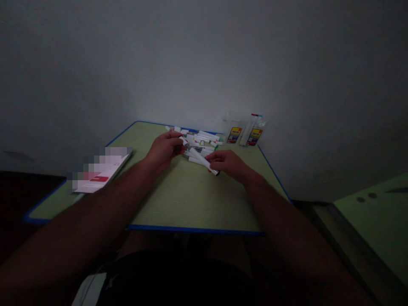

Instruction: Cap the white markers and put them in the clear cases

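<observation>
Against a grey wall (191,63): one counter (197,208), pale green top, blue edging on every side in view. The far edge runs close along the wall; the near edge lies at the person's lap. Widest open room: the stretch of bare top from the markers to the near edge, between the two forearms; a further strip reaches toward the far left corner.

Panel (376,212), one, pale green, low at far right, well apart from the counter.

Flat item (102,174), one, white with a red patch, partly blurred into blocks; near the left edge, outside the left forearm.

Loose markers (208,136), a heap, white barrels, some ends green, some grey; spread along the middle of the far edge, beyond and between the hands.

Left grip (162,151), at the heap's left side, fingertips bent in against a small white piece; whether closed on it, I cannot tell.

Right grip (229,163), at the heap's near right side, thumb and fingers pinched on one marker.

Clear cases, two, upright near the far right corner: left case (235,134), labelled; right case (255,137), labelled, coloured tips at its top.

Held marker (199,157), white, dark near end in the right grip, the barrel slanting away toward the left fingertips.
</observation>
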Motion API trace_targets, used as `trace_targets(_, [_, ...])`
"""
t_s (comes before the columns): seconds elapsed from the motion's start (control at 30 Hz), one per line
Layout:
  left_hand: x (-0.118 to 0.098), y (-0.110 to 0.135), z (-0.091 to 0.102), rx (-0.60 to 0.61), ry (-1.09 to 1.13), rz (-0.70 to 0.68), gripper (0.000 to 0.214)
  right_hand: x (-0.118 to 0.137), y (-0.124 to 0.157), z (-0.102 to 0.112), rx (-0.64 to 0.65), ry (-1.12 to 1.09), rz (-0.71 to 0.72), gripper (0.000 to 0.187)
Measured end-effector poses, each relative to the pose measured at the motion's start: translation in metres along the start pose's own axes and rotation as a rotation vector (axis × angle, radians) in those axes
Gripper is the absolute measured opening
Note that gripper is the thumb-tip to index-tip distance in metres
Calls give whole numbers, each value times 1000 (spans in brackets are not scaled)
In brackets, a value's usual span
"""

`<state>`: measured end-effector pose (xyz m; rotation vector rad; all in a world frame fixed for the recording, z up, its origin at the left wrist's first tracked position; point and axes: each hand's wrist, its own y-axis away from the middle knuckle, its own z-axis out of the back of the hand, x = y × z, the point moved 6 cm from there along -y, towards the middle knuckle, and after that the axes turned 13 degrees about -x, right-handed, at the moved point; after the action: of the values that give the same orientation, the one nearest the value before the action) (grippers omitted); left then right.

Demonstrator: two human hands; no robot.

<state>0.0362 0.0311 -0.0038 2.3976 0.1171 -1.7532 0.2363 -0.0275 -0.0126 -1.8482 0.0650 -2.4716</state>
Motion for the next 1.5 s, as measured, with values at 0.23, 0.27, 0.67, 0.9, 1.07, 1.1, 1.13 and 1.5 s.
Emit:
trace_targets(0.23, [1, 2, -2, 2, -12, 8, 19, -4, -3, 1, -8, 18, -2, 32])
trace_targets(0.27, [1, 2, -2, 1, -10, 7, 20, -4, -3, 2, -13, 17, 2, 31])
trace_targets(0.67, [1, 4, -3, 18, -7, 7, 20, -7, -7, 9, -113, -6, 13, 24])
trace_targets(0.9, [1, 2, -3, 18, 2, 8, 21, -1, -6, 13, -170, -11, 28, 22])
trace_targets(1.07, [0, 4, -3, 24, -2, 4, 20, 0, -6, 15, -191, -21, 45, 24])
trace_targets(1.1, [0, 4, -3, 25, -3, 3, 21, 0, -6, 15, -191, -25, 45, 24])
trace_targets(1.13, [1, 4, -3, 27, -5, 1, 21, -1, -7, 15, -191, -30, 44, 24])
trace_targets(1.5, [0, 7, -5, 31, -38, 3, 24, -2, -7, 16, -190, -57, 43, 24])
